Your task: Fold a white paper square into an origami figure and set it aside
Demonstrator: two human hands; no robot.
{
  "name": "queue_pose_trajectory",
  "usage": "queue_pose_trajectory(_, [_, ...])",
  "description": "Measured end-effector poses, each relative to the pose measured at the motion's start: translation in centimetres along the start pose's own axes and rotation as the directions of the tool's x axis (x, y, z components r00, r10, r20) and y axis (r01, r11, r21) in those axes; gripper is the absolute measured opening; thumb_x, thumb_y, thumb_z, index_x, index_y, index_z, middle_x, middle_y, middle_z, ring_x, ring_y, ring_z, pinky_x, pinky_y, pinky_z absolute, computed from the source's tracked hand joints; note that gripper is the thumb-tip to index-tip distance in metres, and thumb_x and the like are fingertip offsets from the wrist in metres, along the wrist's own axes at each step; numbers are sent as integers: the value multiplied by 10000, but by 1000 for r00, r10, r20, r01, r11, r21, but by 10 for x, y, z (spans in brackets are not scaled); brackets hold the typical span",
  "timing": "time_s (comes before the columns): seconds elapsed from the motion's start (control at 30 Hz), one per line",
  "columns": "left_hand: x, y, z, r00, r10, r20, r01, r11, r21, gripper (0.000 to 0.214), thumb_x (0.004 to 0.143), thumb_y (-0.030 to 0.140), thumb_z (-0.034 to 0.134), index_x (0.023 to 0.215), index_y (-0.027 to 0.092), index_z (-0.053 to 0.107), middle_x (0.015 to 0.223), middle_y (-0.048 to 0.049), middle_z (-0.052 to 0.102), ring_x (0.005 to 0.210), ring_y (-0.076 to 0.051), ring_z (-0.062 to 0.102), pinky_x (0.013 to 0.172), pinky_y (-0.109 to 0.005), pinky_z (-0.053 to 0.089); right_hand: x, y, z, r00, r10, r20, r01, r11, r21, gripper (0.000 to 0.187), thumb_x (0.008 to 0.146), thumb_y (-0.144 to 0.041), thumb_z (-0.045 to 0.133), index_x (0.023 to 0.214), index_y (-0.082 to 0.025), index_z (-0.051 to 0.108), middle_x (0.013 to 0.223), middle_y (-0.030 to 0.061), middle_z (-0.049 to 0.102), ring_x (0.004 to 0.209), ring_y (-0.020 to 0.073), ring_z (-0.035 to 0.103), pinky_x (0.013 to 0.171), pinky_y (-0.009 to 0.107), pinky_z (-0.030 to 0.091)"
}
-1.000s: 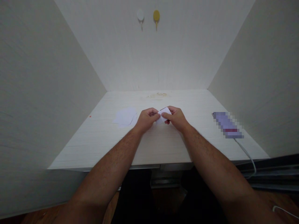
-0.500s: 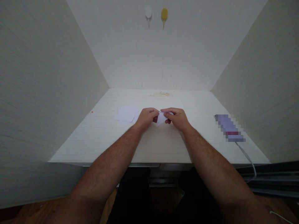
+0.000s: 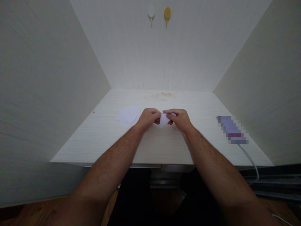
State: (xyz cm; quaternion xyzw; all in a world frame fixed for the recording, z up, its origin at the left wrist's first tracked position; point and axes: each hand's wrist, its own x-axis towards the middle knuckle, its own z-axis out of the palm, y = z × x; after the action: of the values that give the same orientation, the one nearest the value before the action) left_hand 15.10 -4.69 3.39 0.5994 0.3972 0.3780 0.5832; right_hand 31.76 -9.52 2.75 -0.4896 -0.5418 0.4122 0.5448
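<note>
A small piece of folded white paper point(image 3: 164, 120) is held between my two hands above the middle of the desk, its pointed corner hanging down. My left hand point(image 3: 150, 116) pinches its left end between thumb and fingers. From the other side, my right hand point(image 3: 179, 118) grips its top edge, thumb in front and index finger along the back. Part of the paper is hidden by my fingers. Just left of my left hand, several white paper sheets point(image 3: 128, 114) lie loosely overlapped on the desk.
The white desk point(image 3: 164, 144) has walls at the back and both sides. At the right lies a pixelated flat device point(image 3: 231, 128) with a white cable point(image 3: 249, 158) running off the front edge. A white hook point(image 3: 151, 12) and a yellow hook point(image 3: 167, 13) are on the back wall.
The whole view has shifted slightly. Both hands keep their hold on the folded paper, with hardly any change in their pose.
</note>
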Motion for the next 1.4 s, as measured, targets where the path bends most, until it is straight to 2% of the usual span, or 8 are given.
queue_pose_trajectory(0.23, [0, 0, -1, 1000, 8, 22, -10, 996, 87, 87, 659, 203, 614, 599, 139, 610, 525, -27, 609, 474, -115, 564, 497, -247, 469, -1, -1, 0, 1000, -17, 6, 17, 1000, -21, 236, 719, -289, 698, 916, -186, 777, 607, -3, 668, 447, 81, 536, 433, 229, 473])
queue_pose_trajectory(0.4, [3, -3, -2, 999, 33, -38, -27, 989, 146, 99, 651, 189, 596, 562, 145, 603, 483, -12, 570, 441, -105, 520, 453, -230, 421, 0, 3, 1, 1000, -18, 24, 19, 999, -33, 220, 707, -265, 681, 892, -200, 781, 606, -4, 667, 467, 90, 560, 446, 228, 473])
queue_pose_trajectory(0.6, [4, -4, -1, 998, -10, -56, 13, 998, 64, 85, 647, 198, 614, 577, 151, 605, 494, -7, 564, 441, -102, 507, 455, -238, 425, 1, 6, 0, 999, -31, 44, 33, 999, -32, 181, 687, -243, 671, 826, -211, 783, 587, 1, 668, 491, 102, 584, 485, 240, 486])
queue_pose_trajectory(0.8, [2, -1, 1, 997, -47, -63, 45, 998, -33, 88, 655, 198, 635, 595, 153, 590, 509, -4, 569, 454, -99, 516, 473, -236, 422, 0, 6, -1, 999, -7, 43, 11, 997, -78, 232, 666, -193, 633, 840, -217, 783, 575, -1, 669, 505, 110, 586, 526, 261, 499])
queue_pose_trajectory(1.03, [4, -3, 1, 997, -34, -69, 32, 999, -32, 67, 657, 189, 627, 609, 146, 606, 526, -9, 578, 463, -103, 527, 481, -243, 433, 0, 4, -1, 999, -11, 45, 14, 997, -78, 240, 645, -173, 628, 822, -214, 784, 577, 1, 676, 512, 117, 596, 535, 266, 499])
queue_pose_trajectory(1.23, [3, -2, -1, 1000, -14, -6, 14, 1000, -26, 131, 655, 259, 672, 620, 143, 621, 539, -9, 582, 480, -102, 529, 497, -245, 446, -1, 1, -1, 999, -1, 36, 3, 998, -55, 211, 630, -191, 640, 792, -197, 776, 578, 3, 678, 512, 121, 597, 533, 271, 495])
queue_pose_trajectory(1.4, [1, 2, 0, 999, 14, -49, -12, 999, 42, 102, 636, 228, 673, 607, 141, 629, 505, 3, 562, 453, -87, 492, 468, -222, 401, -4, -5, -1, 995, 46, 83, -48, 999, 25, 236, 676, -261, 651, 872, -170, 743, 570, -7, 661, 504, 126, 605, 532, 274, 512])
